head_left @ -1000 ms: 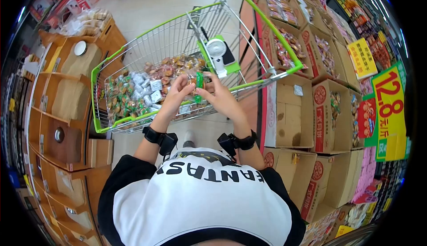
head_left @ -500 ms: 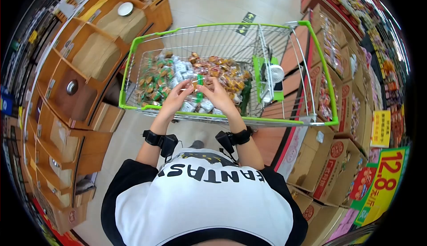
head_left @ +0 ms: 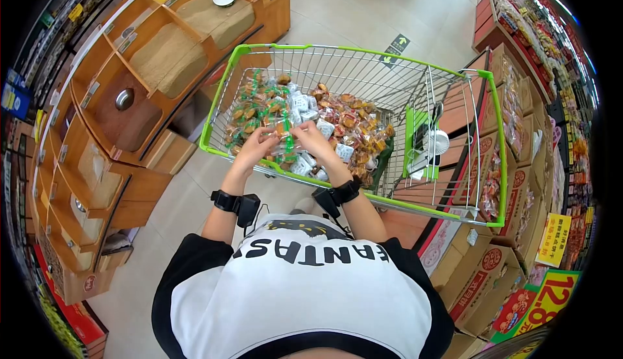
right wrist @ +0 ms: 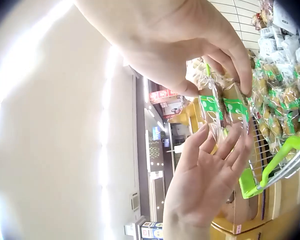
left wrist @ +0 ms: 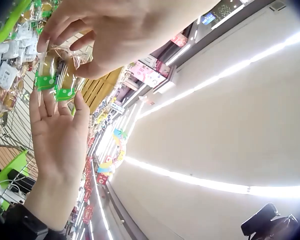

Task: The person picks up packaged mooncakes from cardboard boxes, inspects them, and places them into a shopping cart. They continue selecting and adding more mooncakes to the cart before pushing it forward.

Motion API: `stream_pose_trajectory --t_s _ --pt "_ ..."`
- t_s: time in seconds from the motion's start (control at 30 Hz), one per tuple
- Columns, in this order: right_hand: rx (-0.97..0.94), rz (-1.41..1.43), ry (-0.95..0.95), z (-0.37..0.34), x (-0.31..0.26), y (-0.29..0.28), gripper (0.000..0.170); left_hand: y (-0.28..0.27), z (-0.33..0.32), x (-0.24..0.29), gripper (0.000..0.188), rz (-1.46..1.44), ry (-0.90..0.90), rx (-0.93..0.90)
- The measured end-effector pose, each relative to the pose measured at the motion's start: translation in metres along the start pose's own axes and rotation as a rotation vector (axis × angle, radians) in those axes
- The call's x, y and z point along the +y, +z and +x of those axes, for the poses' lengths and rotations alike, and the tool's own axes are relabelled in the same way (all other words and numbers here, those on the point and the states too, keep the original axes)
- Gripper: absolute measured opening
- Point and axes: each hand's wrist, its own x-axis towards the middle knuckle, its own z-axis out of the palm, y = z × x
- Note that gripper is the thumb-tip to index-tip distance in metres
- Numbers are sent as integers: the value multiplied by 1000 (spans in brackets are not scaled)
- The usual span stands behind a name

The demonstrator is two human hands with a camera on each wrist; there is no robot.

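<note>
Two small brown cakes [left wrist: 51,67] in clear wrappers with green bands lie side by side between my hands. At one end of the wrappers, my left hand [head_left: 257,146] pinches with thumb and bent fingers. My right hand [head_left: 315,141] holds the opposite end, palm showing in the left wrist view. Both hands are above the near side of a shopping cart [head_left: 354,50] with a green rim. Beneath and around them is a pile of green-banded wrapped cakes [head_left: 250,109]. White packets [head_left: 302,104] and orange-brown wrapped pastries [head_left: 354,118] lie to its right.
In the cart's right section, a white handheld fan [head_left: 436,142] sits by a green panel [head_left: 414,145]. Wooden display bins [head_left: 170,59] line the left. Cardboard boxes [head_left: 490,287] and a yellow-green price sign [head_left: 548,304] stand on the right.
In the head view the cart and its goods have shifted right and the shelves have turned. My hands, still holding the wrapped cakes, are now over the green-banded pile rather than the pastries.
</note>
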Motion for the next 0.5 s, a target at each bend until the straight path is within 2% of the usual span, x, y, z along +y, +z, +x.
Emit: stream_pose_trajectory --t_s 0.17,0.4,0.47,0.5 --pt "-74 -16 19 20 20 17 39 -13 3 -8 37 89 -83 23" --pt "-37 -132 1 36 -10 20 35 -29 31 -3 37 94 -44 50" --pt "40 -162 -179 47 -22 18 37 -32 40 16 41 84 43 87" --pt "40 -162 -179 51 -26 17 37 -33 44 24 41 84 43 87"
